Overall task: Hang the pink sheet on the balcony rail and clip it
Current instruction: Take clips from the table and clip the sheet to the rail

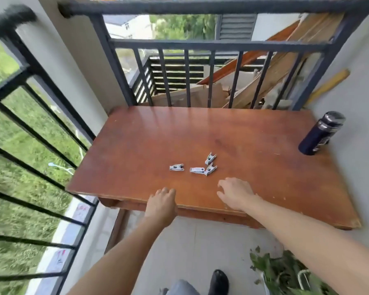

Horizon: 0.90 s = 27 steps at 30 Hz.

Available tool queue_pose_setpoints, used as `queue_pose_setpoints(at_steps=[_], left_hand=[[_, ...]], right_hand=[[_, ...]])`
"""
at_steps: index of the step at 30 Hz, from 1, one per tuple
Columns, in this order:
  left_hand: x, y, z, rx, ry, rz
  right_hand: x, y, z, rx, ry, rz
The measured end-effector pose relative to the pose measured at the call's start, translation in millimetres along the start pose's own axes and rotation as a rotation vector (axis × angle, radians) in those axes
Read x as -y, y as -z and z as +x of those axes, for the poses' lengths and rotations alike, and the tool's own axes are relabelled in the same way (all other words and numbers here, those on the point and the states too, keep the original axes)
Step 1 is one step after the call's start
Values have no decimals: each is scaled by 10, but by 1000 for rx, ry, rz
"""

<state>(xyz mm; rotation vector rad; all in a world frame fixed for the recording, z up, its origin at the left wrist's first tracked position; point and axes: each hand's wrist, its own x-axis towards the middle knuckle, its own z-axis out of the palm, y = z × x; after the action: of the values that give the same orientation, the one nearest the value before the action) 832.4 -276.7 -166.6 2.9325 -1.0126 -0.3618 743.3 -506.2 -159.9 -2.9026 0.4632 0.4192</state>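
Several small grey clothes clips (197,170) lie loose near the middle of a brown wooden table (149,141). One clip (176,167) sits apart to the left of the others. My left hand (162,204) hovers over the table's front edge, fingers loosely curled, holding nothing. My right hand (235,193) is spread just in front of the clips, a short gap from them, empty. The dark balcony rail (200,6) runs across the top behind the table, and a second rail (9,20) runs along the left. No pink sheet is in view.
A dark blue bottle (320,134) stands at the table's right edge by the wall. Wooden planks (271,77) lean behind the railing bars. A heap of green leaves (283,271) lies on the floor at lower right. My shoe (218,281) is below.
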Motion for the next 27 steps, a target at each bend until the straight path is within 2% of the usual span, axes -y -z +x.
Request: queue_pose_setpoints(at_steps=[8, 14, 22, 27], left_hand=[[257, -319, 1300, 131, 30, -10], [535, -733, 2224, 208, -30, 21], [723, -982, 2674, 222, -280, 105], [693, -1008, 2642, 144, -283, -17]], right_hand=[[36, -203, 1244, 85, 5, 16], [134, -513, 2070, 138, -37, 85], [182, -668, 2315, 288, -66, -7], [171, -656, 2350, 358, 37, -80]])
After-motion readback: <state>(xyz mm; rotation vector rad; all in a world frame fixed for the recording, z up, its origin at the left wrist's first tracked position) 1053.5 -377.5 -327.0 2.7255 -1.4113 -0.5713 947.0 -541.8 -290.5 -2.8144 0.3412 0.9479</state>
